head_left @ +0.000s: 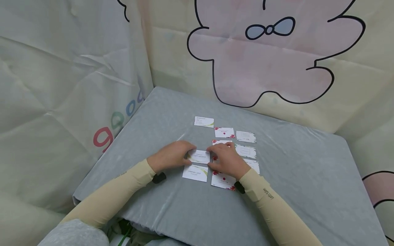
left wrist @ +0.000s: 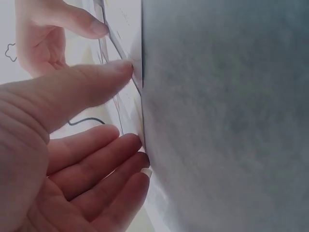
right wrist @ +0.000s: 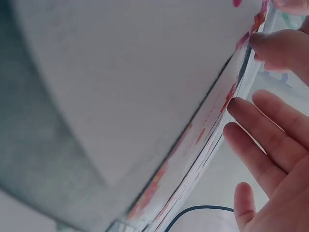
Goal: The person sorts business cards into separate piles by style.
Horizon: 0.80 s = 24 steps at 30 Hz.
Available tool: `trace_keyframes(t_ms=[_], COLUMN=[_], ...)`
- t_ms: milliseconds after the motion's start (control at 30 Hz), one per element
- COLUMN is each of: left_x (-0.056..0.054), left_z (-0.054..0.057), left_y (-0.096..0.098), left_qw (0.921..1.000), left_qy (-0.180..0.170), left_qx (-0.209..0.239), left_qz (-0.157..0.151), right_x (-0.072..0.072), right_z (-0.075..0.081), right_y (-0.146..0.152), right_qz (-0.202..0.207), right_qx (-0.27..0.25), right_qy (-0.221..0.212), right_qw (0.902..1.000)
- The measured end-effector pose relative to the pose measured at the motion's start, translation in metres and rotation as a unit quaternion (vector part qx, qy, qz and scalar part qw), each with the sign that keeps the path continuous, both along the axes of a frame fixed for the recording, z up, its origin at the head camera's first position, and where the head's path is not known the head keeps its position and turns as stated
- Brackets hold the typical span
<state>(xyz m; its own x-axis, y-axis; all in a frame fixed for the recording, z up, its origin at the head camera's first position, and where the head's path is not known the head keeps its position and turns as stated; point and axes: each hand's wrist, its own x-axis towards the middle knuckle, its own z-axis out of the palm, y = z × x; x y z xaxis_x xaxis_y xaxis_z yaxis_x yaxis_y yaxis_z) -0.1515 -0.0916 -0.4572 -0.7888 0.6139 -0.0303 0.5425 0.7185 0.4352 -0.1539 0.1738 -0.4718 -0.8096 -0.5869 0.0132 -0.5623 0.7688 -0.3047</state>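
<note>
A white business card with a green-yellow curve (head_left: 198, 157) lies on the grey cloth between my two hands. My left hand (head_left: 172, 156) has its thumb and fingertips at the left edge of this card. At the opposite edge are the thumb and fingertips of my right hand (head_left: 227, 160), which partly covers a column of red-flowered cards. Just below lies a matching green-curved card (head_left: 195, 173). Both wrist views show relaxed, spread fingers, with the left thumb (left wrist: 113, 72) and right thumb (right wrist: 270, 43) low at the cards.
Another green-curved card (head_left: 204, 121) lies farther back. Red-flowered cards (head_left: 224, 132) form a column beside a column of leaf-bordered cards (head_left: 245, 151). The grey cloth-covered table (head_left: 295, 184) meets printed fabric walls (head_left: 172, 51) behind and at the left.
</note>
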Motion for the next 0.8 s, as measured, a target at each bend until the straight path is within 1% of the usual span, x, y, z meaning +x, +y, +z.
trace_keyframes(t_ms=[100, 267, 400, 500, 633, 733, 800], left_x=[-0.002, -0.006, -0.007, -0.006, -0.01, -0.018, -0.025], left_z=[-0.001, -0.005, -0.009, -0.011, -0.01, -0.007, -0.007], left_y=[0.0, 0.0, 0.0, -0.001, -0.002, -0.001, 0.0], left_qw=[1.0, 0.9999, 1.0, 0.9999, 0.9995, 0.9992, 0.9991], left_qy=[0.009, 0.013, 0.008, 0.011, 0.028, 0.036, 0.039], left_qx=[0.0, 0.002, 0.002, 0.001, 0.003, 0.004, 0.001], left_qz=[0.0, -0.002, -0.002, -0.006, -0.012, -0.015, -0.015], right_x=[-0.001, -0.001, 0.001, 0.0, -0.008, -0.018, -0.026], right_z=[0.001, 0.0, 0.0, 0.0, 0.004, 0.01, 0.014], right_y=[0.0, -0.002, -0.002, -0.002, -0.004, -0.005, -0.007], right_qz=[0.002, -0.002, -0.008, -0.003, 0.021, 0.032, 0.029], right_qx=[0.0, -0.001, -0.001, 0.0, 0.01, 0.019, 0.022], right_qy=[-0.002, -0.004, -0.018, -0.03, -0.015, -0.005, -0.011], right_qw=[1.0, 1.0, 0.9998, 0.9996, 0.9996, 0.9993, 0.9993])
